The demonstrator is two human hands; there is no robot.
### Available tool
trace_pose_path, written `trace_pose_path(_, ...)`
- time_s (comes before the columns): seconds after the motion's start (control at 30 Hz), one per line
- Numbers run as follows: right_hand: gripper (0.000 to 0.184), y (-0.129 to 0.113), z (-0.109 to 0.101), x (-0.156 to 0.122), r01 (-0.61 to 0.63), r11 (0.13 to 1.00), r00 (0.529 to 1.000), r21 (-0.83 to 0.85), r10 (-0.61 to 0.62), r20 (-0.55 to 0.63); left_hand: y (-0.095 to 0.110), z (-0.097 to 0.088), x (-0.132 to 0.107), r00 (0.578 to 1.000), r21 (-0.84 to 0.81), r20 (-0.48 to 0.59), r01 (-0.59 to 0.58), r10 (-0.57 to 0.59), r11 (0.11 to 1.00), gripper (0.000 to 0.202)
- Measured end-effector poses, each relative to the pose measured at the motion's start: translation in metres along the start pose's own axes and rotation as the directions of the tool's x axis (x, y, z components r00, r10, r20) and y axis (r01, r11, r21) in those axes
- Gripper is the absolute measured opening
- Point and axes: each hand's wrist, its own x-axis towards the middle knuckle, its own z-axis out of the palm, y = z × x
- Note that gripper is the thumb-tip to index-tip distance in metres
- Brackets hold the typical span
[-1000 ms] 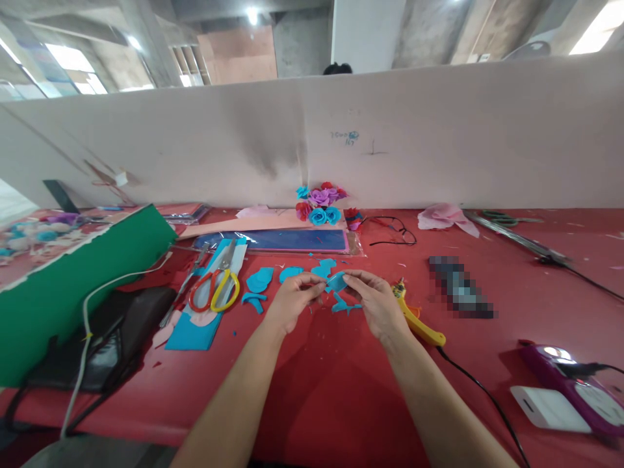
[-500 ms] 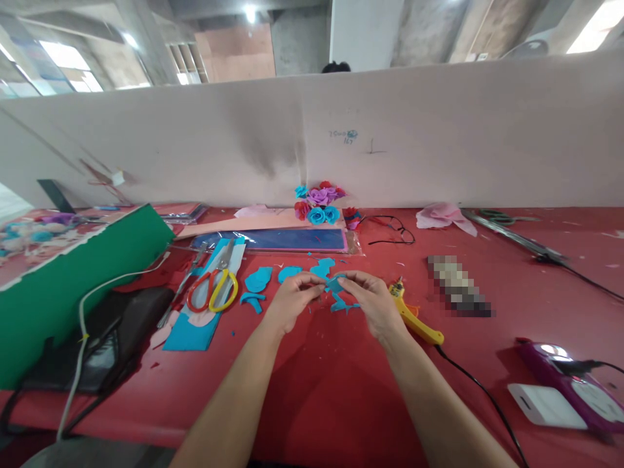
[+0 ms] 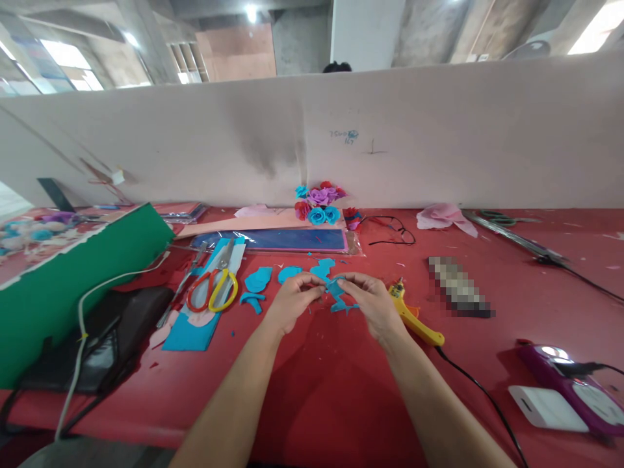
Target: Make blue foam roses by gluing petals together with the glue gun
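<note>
In the head view, the left hand (image 3: 294,298) and right hand (image 3: 372,300) are pinching a blue piece (image 3: 334,283) at five o'clock from centre, its face showing less broadly than a second ago, suggesting they are reshaping it.

Between the left hand (image 3: 295,298) and the right hand (image 3: 369,296) is a paper piece (image 3: 335,285), above the table (image 3: 322,403); left of this grip lie cut pieces (image 3: 258,279), then scissors (image 3: 213,286) on folded paper (image 3: 190,335), then a bag (image 3: 141,318); just right lies a glue gun (image 3: 415,322); farther right and nearer the person, a charger (image 3: 546,408) beside a power strip (image 3: 565,377); beyond the grip, a packet (image 3: 292,240), then flowers (image 3: 320,197), with glasses (image 3: 402,228) to their right; behind them stands a board (image 3: 439,143).
</note>
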Motion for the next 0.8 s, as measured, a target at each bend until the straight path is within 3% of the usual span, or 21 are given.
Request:
trace_pose_path(0.47, 0.016, 0.0023, -0.0012, 0.0004, 0.037, 0.998, 0.999, -0.043, -0.037, -0.001, 0.0041, -0.0003, -0.0022, 0.999, -0.012, 0.02, 0.044, -0.043, 0.999, 0.013)
trace_pose_path(0.8, 0.017, 0.0033, -0.0013, 0.0011, 0.056, 0.996, 0.998, -0.074, -0.054, 0.034, -0.0013, -0.0048, 0.001, 0.981, -0.142, 0.067, 0.191, -0.183, 0.971, 0.025)
